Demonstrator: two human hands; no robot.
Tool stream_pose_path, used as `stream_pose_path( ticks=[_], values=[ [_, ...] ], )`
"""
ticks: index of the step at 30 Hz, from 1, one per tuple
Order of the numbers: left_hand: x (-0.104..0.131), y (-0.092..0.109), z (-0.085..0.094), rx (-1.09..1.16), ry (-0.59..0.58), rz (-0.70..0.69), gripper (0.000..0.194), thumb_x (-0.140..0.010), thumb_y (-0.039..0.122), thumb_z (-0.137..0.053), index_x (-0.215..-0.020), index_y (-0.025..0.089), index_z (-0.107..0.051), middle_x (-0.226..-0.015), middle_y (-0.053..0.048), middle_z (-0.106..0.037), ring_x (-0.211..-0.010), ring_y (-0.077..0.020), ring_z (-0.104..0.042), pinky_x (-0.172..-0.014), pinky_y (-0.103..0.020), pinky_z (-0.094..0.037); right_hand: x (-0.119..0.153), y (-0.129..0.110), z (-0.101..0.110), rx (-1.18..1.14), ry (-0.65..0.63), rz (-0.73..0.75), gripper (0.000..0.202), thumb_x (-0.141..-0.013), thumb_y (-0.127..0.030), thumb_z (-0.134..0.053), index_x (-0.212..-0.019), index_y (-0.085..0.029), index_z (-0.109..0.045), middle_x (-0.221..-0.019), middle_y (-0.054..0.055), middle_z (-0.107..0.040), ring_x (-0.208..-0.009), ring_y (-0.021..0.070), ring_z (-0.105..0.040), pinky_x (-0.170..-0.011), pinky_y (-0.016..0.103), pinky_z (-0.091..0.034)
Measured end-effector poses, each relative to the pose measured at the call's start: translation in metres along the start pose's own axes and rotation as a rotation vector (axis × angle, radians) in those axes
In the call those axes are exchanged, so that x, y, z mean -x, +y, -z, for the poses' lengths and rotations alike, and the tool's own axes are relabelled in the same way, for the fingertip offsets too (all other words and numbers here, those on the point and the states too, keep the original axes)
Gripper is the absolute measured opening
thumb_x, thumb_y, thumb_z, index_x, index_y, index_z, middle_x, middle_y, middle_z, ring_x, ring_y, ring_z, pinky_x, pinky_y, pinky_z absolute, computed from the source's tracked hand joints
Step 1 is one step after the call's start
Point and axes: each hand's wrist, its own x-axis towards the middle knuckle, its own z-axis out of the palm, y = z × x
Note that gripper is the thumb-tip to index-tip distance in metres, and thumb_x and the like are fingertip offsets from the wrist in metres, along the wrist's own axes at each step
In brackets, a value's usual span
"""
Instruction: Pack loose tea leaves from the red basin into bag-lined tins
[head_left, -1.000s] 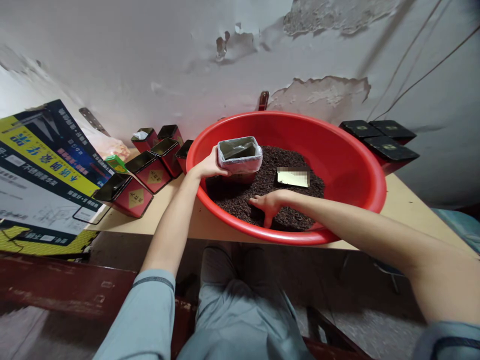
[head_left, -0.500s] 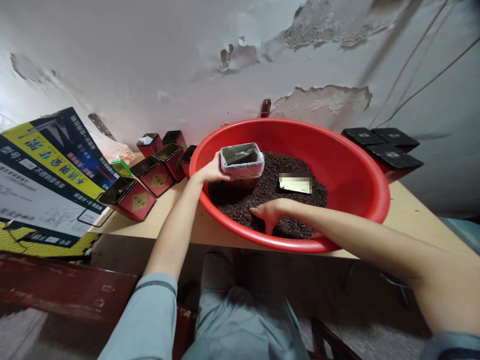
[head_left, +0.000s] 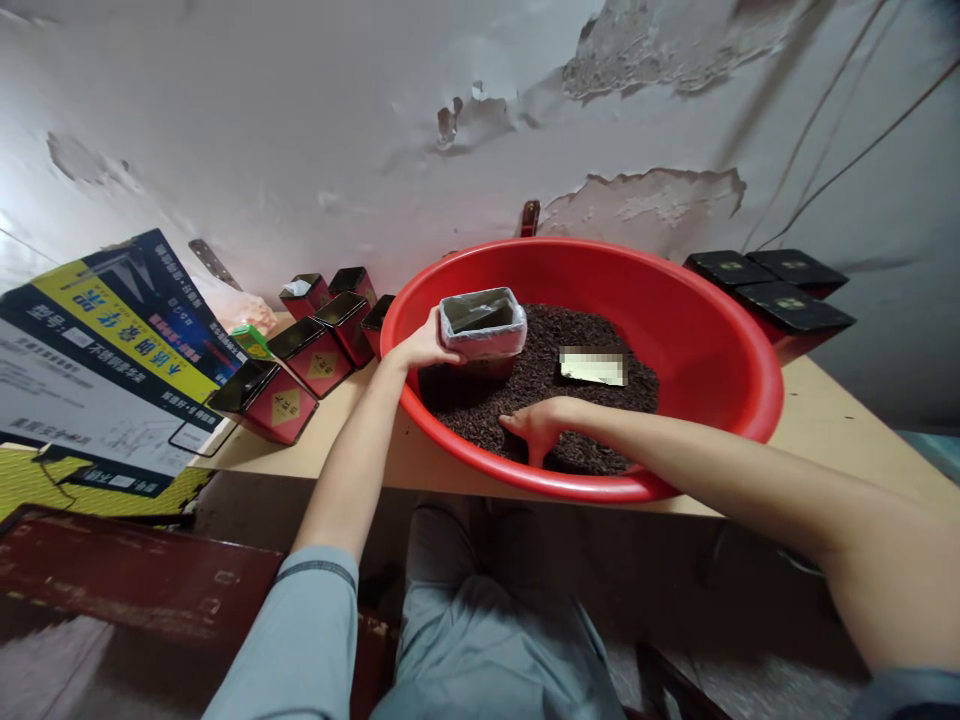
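My left hand [head_left: 429, 343] is closed round the left side of a rectangular tin [head_left: 487, 348] with a clear plastic liner folded over its rim. The tin's mouth faces up, and its lower part sits among dark, loose tea leaves [head_left: 480, 408] inside a large red basin [head_left: 705, 370]. At the near side of the heap, my right hand [head_left: 536, 428] has its fingers pushed down into the leaves. Its thumb is spread apart to the left; the fingertips are buried. A pale, partly blurred card [head_left: 592, 368] lies on the leaves behind that hand.
Several open red-and-black tins [head_left: 319, 357] stand left of the basin on the wooden table [head_left: 817, 420]. Black-topped tins [head_left: 793, 305] are grouped at the right. A large printed box [head_left: 112, 360] leans at far left, above a dark red bench [head_left: 135, 575].
The view has shifted slightly, so the tins and box at the left appear a little lower and further right. Both hands keep the same positions at the tin and in the leaves.
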Motion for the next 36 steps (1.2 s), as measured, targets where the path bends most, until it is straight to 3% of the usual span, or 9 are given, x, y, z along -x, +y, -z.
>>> stream_pose_path(
  ticks=[4, 8, 12, 19, 24, 28, 32, 36],
  values=[
    [0.0, 0.001, -0.001, 0.003, 0.007, 0.008, 0.14, -0.045, 0.04, -0.099, -0.161, 0.011, -0.026, -0.162, -0.026, -0.042, -0.156, -0.0422, -0.039, -0.132, -0.052, -0.025, 0.008, -0.004, 0.0, -0.018, 0.042, 0.007, 0.145, -0.054, -0.046, -0.095, -0.169, 0.004, -0.022, -0.166, 0.033, -0.041, -0.15, 0.0438, -0.05, -0.122, 0.045, -0.044],
    [-0.001, -0.002, 0.0, -0.023, 0.019, 0.005, 0.139, -0.044, 0.04, -0.098, -0.159, 0.01, -0.026, -0.164, -0.027, -0.037, -0.155, -0.0425, -0.039, -0.132, -0.053, -0.026, 0.01, -0.005, 0.001, 0.007, 0.111, 0.031, 0.116, -0.064, -0.038, -0.089, -0.163, -0.001, -0.042, -0.157, 0.029, -0.055, -0.14, 0.0416, -0.06, -0.114, 0.043, -0.051],
    [-0.002, -0.004, 0.0, -0.031, 0.007, -0.015, 0.136, -0.048, 0.04, -0.096, -0.161, 0.014, -0.025, -0.162, -0.024, -0.042, -0.152, -0.0415, -0.044, -0.131, -0.053, -0.028, 0.017, -0.006, 0.01, 0.048, 0.173, 0.065, 0.093, -0.072, -0.028, -0.081, -0.157, -0.005, -0.052, -0.143, 0.024, -0.068, -0.126, 0.038, -0.069, -0.102, 0.04, -0.056],
    [-0.002, -0.008, 0.0, 0.013, 0.005, -0.003, 0.132, -0.048, 0.036, -0.096, -0.158, 0.009, -0.028, -0.16, -0.027, -0.045, -0.152, -0.0424, -0.044, -0.13, -0.053, -0.031, 0.066, 0.009, 0.04, 0.035, 0.401, 0.012, 0.055, -0.078, -0.025, -0.072, -0.133, -0.02, -0.071, -0.113, 0.011, -0.078, -0.099, 0.0305, -0.074, -0.081, 0.036, -0.054],
    [-0.005, -0.011, 0.0, 0.051, 0.008, -0.031, 0.133, -0.046, 0.031, -0.098, -0.159, 0.01, -0.03, -0.159, -0.026, -0.047, -0.15, -0.0424, -0.046, -0.13, -0.054, -0.029, 0.115, 0.036, 0.08, -0.032, 0.596, -0.117, 0.043, -0.077, -0.025, -0.07, -0.12, -0.028, -0.07, -0.102, 0.003, -0.078, -0.089, 0.0256, -0.072, -0.075, 0.034, -0.052],
    [-0.006, -0.011, -0.001, 0.106, 0.021, -0.088, 0.132, -0.044, 0.028, -0.1, -0.159, 0.013, -0.036, -0.157, -0.023, -0.052, -0.152, -0.0438, -0.044, -0.13, -0.055, -0.03, 0.135, 0.034, 0.126, 0.041, 0.686, -0.159, 0.04, -0.08, -0.032, -0.072, -0.12, -0.027, -0.07, -0.104, 0.004, -0.077, -0.093, 0.0263, -0.072, -0.078, 0.036, -0.053],
    [-0.005, -0.011, -0.003, 0.115, 0.019, -0.11, 0.13, -0.046, 0.03, -0.1, -0.159, 0.014, -0.037, -0.157, -0.023, -0.052, -0.151, -0.0446, -0.044, -0.13, -0.06, -0.028, 0.128, 0.018, 0.169, 0.129, 0.743, -0.108, 0.041, -0.083, -0.04, -0.077, -0.121, -0.026, -0.071, -0.107, 0.005, -0.076, -0.098, 0.0278, -0.072, -0.082, 0.038, -0.054],
    [-0.01, -0.019, -0.002, 0.067, 0.016, -0.12, 0.124, -0.047, 0.035, -0.099, -0.155, 0.015, -0.041, -0.159, -0.024, -0.048, -0.153, -0.0458, -0.042, -0.131, -0.062, -0.029, 0.103, 0.01, 0.198, 0.207, 0.811, -0.039, 0.041, -0.08, -0.042, -0.082, -0.117, -0.027, -0.073, -0.104, 0.004, -0.077, -0.098, 0.0271, -0.073, -0.081, 0.036, -0.055]
  ],
)
